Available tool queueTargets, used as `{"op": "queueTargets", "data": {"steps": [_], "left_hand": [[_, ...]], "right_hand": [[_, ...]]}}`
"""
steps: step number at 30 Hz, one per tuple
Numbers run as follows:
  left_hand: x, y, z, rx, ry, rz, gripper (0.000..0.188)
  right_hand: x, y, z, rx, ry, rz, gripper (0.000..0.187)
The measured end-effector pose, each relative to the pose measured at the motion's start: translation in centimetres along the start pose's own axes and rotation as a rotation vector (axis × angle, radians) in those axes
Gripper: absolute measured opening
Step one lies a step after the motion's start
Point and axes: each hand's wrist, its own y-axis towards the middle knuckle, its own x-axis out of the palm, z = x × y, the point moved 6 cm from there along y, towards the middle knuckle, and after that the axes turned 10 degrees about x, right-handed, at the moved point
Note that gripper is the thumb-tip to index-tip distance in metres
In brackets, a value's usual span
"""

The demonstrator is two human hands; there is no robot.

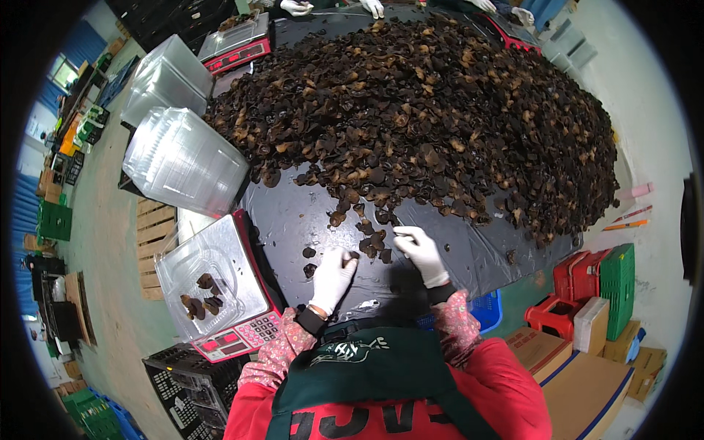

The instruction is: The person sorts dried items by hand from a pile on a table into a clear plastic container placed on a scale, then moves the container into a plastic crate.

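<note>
head: mushrooms [198, 311] in clear tray [178, 277]

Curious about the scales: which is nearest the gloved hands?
The lower-left scale, bearing a clear plastic container; the upper-left scale and upper-right scale sit farther off.

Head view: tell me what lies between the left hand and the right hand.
A small cluster of dark pieces lies on the black sheet between the left hand and right hand, in the head view.
</note>
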Motion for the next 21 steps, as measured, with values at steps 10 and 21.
{"op": "queueTargets", "data": {"steps": [10, 21], "left_hand": [[-1.1, 0.1, -2.5, -0.535, -1.029, 0.198, 0.026], [1.4, 8.9, 2.8, 0.126, 0.03, -0.03, 0.041]], "right_hand": [[8.0, 2.5, -2.0, -0.422, -1.106, 0.05, 0.044], [-4.4, 2.8, 0.5, 0.072, 0.704, -0.088, 0.022]]}}
